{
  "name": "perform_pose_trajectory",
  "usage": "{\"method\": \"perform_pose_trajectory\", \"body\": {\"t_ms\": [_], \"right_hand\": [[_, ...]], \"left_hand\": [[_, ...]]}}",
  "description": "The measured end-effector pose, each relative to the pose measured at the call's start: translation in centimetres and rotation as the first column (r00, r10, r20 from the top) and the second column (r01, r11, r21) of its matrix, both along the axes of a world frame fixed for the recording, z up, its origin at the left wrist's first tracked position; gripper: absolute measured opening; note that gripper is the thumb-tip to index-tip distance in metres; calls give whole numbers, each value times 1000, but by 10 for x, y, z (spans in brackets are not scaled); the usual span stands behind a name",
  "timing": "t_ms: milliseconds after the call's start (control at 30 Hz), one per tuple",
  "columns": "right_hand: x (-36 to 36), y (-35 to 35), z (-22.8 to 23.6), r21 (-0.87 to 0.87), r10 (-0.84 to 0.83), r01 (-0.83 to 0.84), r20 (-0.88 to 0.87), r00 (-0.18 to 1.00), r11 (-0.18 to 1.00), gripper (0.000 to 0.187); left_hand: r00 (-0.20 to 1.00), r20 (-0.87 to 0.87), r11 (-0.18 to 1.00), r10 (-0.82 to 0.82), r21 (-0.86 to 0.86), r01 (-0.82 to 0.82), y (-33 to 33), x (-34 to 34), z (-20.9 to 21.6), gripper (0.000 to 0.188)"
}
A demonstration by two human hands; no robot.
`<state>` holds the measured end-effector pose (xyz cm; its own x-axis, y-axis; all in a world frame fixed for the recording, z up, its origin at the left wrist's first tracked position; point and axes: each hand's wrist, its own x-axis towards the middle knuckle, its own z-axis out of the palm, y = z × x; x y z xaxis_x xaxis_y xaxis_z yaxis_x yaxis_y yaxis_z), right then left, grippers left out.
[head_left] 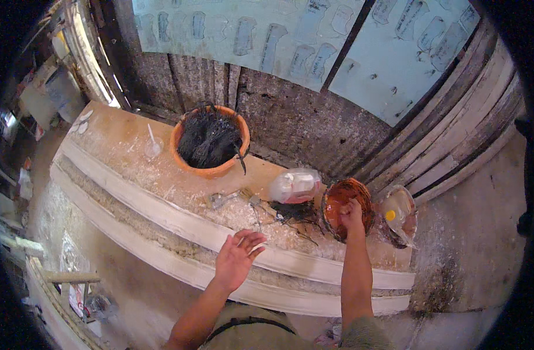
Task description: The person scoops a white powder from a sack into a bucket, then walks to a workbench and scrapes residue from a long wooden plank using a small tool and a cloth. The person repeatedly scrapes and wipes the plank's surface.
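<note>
My right hand (352, 214) reaches into an orange bowl (335, 198) with a dark, crusted rim. Its fingers are curled closed, and whatever they hold is hidden. With fingers apart and nothing in it, my left hand (238, 259) hovers above the near side of the bench, over long pale mouldings (162, 224). Left of the bowl lies a cloudy clear plastic container (294, 185), beside loose dark fibres (293, 213). Farther left, a larger orange basin (176, 150) is heaped with black fibre (208, 137).
Right of the bowl sits a whitish container holding a clear bottle with a yellow cap (390, 216). A clear cup (153, 148) with a white stick and a flat scraper-like tool (218, 200) rest on the dusty bench (115, 131). A corrugated wall (296, 111) stands behind.
</note>
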<state>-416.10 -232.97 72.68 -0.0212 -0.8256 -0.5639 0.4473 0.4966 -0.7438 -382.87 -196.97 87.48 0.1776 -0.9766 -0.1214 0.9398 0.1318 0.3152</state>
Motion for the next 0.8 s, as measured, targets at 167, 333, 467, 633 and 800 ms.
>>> {"method": "perform_pose_trajectory", "body": {"t_ms": [167, 333, 467, 633, 800], "right_hand": [[30, 95, 145, -88, 143, -130, 163, 976, 988, 37], [96, 243, 157, -748, 260, -478, -401, 878, 460, 13], [114, 278, 199, -612, 234, -755, -718, 655, 236, 47], [124, 351, 291, -828, 454, -494, -559, 694, -264, 78], [141, 395, 298, -809, 623, -544, -547, 559, -222, 80]], "left_hand": [[996, 60, 998, -63, 0, 63, -29, -51, 19, 52], [961, 199, 980, 193, 0, -197, -73, -120, 37, 56], [722, 626, 947, 295, -88, -310, -43, -147, 52, 60], [309, 861, 854, 405, -235, -464, 22, -129, 89, 80], [259, 867, 771, 425, -197, -606, 82, -156, 136, 77]]}}
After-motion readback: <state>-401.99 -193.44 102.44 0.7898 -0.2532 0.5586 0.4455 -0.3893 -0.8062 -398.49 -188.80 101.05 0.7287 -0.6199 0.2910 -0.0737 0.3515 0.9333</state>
